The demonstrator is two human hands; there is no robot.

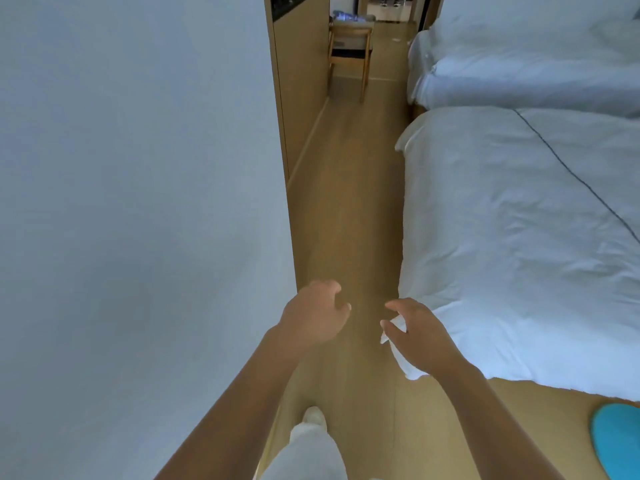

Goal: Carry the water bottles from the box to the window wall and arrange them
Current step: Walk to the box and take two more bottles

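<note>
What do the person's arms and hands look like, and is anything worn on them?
Both forearms are bare, with no sleeves in view. The left hand and the right hand wear no gloves, and no rings, watch or bracelet can be seen. Lower down, a white trouser leg and a white shoe show.

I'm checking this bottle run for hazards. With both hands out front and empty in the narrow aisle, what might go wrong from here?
1. The white bed cover hangs beside the right hand; it may snag a foot.
2. The wooden chair stands in the narrow wooden floor aisle ahead, possibly blocking passage.
3. The left hand passes near the white wall corner and could bump it.
</note>
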